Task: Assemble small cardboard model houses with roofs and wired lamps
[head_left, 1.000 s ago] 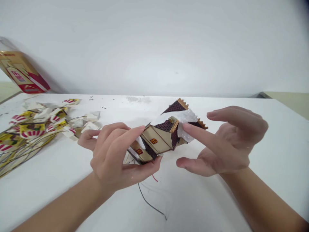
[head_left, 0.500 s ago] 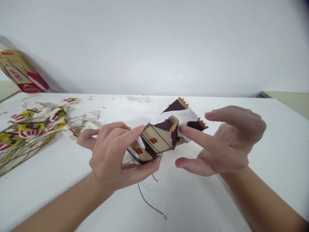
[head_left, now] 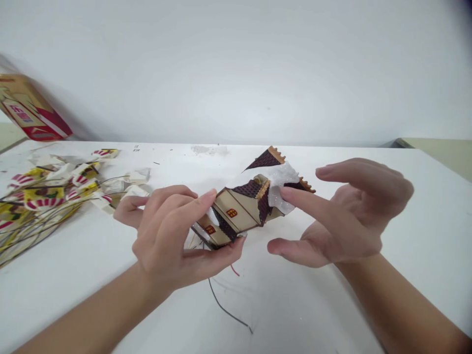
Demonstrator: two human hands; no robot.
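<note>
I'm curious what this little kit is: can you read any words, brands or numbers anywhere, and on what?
Nothing here can be read.
The box at far left: printed label, too blurred.
The table: tiny dark marks near the far edge, too small.
The miniature house in the left hand: windows only, no lettering.

I get a single view, from the camera worn on the head, facing forward and a little down across the tabletop (head_left: 295, 305) to its far edge and the white wall (head_left: 236, 73). It sits close: the left hand (head_left: 162, 246), right hand (head_left: 350, 221) and the model house (head_left: 239, 211) between them fill mid-frame.
</note>
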